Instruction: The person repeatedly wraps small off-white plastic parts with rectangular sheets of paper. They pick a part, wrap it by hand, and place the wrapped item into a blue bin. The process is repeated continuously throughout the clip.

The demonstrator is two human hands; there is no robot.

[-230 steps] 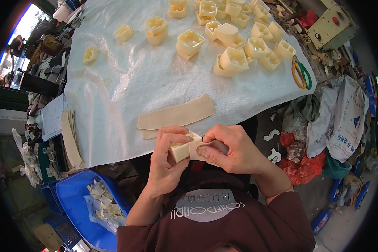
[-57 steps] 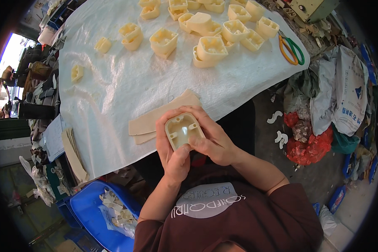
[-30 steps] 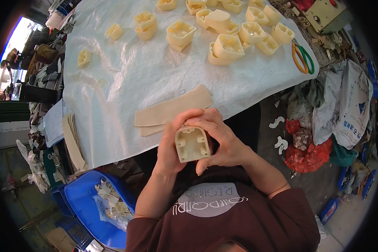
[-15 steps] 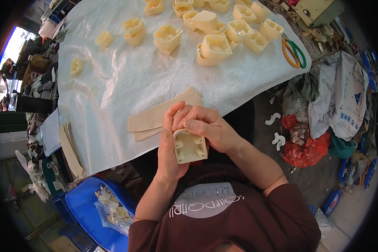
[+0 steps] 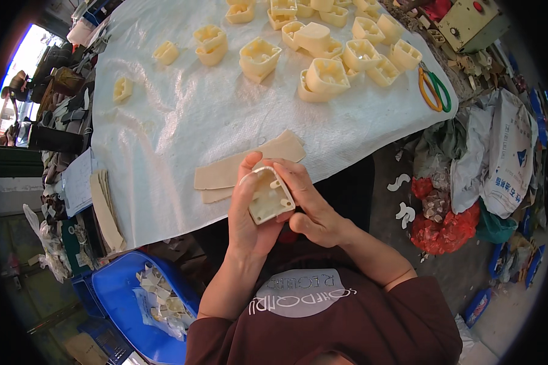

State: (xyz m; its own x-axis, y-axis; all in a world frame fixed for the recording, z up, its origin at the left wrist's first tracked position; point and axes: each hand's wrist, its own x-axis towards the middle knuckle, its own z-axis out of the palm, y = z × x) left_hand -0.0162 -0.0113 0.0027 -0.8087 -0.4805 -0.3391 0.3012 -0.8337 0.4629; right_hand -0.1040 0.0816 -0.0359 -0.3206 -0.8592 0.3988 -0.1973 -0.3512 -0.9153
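Holding a small cream plastic housing [image 5: 269,196] between both hands, a person in a dark red shirt sits at the near edge of a desk [image 5: 164,134] covered with a white woven sheet. The left hand [image 5: 249,213] cups the piece from below and behind, thumb along its side, while the right hand [image 5: 307,204] closes over its other side with fingers curled on the top edge. This two-sided hold seems meant to keep the hollow face turned up toward the eyes. The piece hangs in the air just off the desk's near edge, above the lap.

Two flat tan strips [image 5: 243,167] lie on the sheet right beyond the hands, overlapping. Farther back, well apart, many similar cream housings [image 5: 326,73] sit in a loose cluster, a few more scattered to the left. A pair of green and orange loops [image 5: 433,90] rests near the right edge. The middle of the sheet between strips and cluster lies open. Below left, a blue tub [image 5: 119,292] holds pale scraps.
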